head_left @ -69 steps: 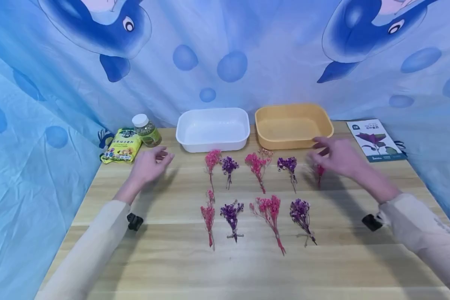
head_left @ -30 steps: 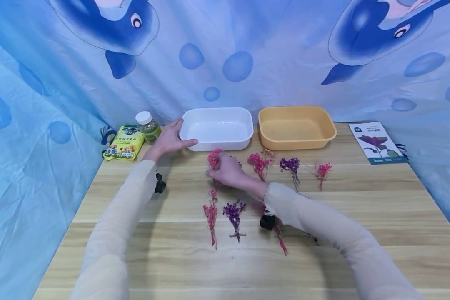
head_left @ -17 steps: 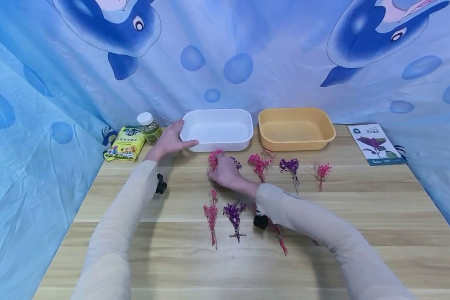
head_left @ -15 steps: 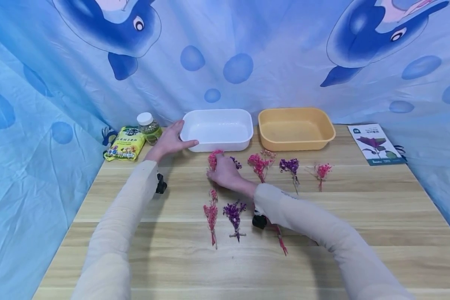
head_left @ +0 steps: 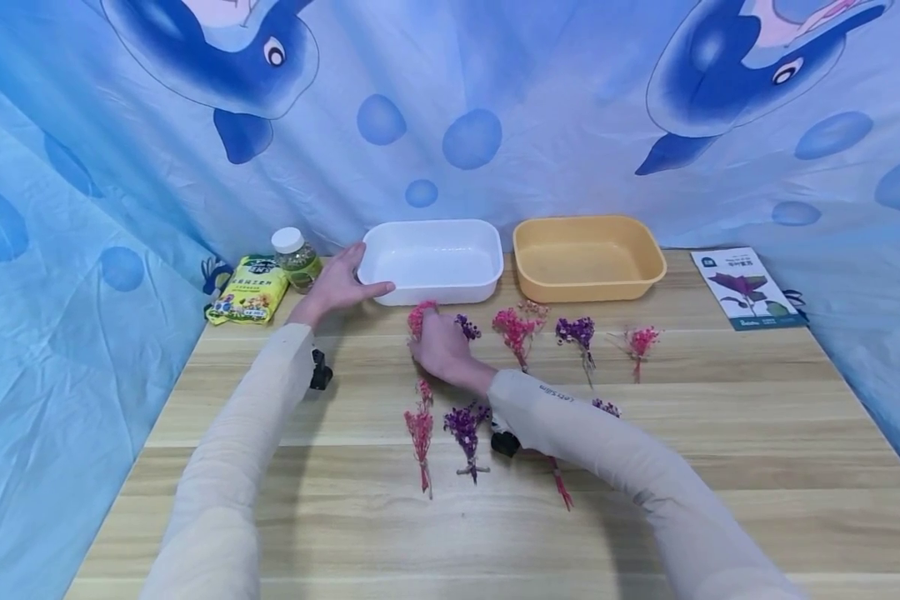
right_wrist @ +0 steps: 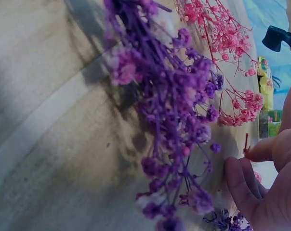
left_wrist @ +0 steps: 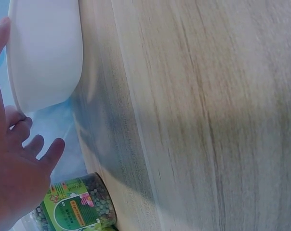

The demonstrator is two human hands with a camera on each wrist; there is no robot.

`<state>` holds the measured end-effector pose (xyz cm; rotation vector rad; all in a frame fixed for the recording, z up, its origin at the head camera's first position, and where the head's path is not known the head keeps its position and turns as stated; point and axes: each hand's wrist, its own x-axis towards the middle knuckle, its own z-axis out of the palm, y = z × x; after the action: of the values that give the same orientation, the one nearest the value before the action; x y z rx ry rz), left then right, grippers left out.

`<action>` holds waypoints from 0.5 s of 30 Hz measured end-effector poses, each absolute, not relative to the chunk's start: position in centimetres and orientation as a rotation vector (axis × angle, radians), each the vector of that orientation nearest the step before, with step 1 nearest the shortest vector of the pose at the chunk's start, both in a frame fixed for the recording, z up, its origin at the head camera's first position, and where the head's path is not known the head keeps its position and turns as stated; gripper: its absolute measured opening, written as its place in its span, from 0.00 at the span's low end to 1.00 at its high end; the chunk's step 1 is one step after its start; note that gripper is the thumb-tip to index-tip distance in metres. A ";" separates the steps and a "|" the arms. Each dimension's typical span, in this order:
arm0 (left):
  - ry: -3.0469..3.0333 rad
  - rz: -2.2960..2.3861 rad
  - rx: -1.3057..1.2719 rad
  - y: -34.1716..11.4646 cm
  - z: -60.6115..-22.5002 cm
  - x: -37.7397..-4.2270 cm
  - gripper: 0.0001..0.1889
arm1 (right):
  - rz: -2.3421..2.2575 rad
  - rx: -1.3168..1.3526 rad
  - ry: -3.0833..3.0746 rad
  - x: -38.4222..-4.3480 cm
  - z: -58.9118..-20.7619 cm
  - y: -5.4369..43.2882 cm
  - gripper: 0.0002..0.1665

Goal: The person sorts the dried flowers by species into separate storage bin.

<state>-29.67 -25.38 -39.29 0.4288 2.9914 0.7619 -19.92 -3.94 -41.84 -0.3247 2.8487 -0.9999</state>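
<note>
My left hand (head_left: 337, 283) rests at the left end of the white tub (head_left: 435, 294), thumb and fingers spread at its rim. In the left wrist view its lower fingers hang loosely beside the tub. My right hand (head_left: 444, 346) pinches the stems of a pink dried flower bunch (head_left: 418, 317) in front of that tub. A bit of its red stem (right_wrist: 246, 142) shows between thumb and fingertips in the right wrist view. Beside the hand lies a purple dried flower bunch (head_left: 467, 327), partly hidden. A larger purple bunch (right_wrist: 169, 106) fills the middle of the right wrist view.
More pink and purple bunches lie in two rows on the wooden table, some under my right sleeve (head_left: 592, 425). A yellow tub (head_left: 588, 292) stands right of the white one. A jar (head_left: 297, 260) and yellow packet (head_left: 249, 290) stand left; a printed packet (head_left: 750, 289) lies right.
My left hand has come to the white tub from the left. My right hand has crossed from the far-right pink bunch to the leftmost back one; lately it shifts only slightly left.
</note>
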 end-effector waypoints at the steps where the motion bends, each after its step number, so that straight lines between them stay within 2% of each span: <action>1: 2.988 0.765 0.426 -25.4 -39.3 -29.7 0.58 | -0.994 -0.320 2.850 -19.9 -41.8 -4.0 0.21; 5: 2.987 0.771 0.420 -25.4 -39.4 -29.7 0.58 | -0.972 -0.297 2.851 -20.1 -41.9 -4.2 0.30; 7: 2.985 0.780 0.417 -25.4 -39.4 -29.7 0.58 | -0.961 -0.282 2.850 -20.3 -42.0 -4.3 0.30; 11: 2.979 0.786 0.412 -25.4 -39.4 -29.7 0.59 | -0.962 -0.259 2.843 -20.5 -42.2 -4.5 0.22; 15: 2.970 0.801 0.405 -25.3 -39.4 -29.5 0.59 | -0.991 -0.253 2.817 -20.6 -42.3 -4.4 0.21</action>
<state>-29.53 -25.29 -39.45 0.4050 2.9703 0.8010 -20.58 -4.45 -42.29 -0.2530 2.8172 -0.9914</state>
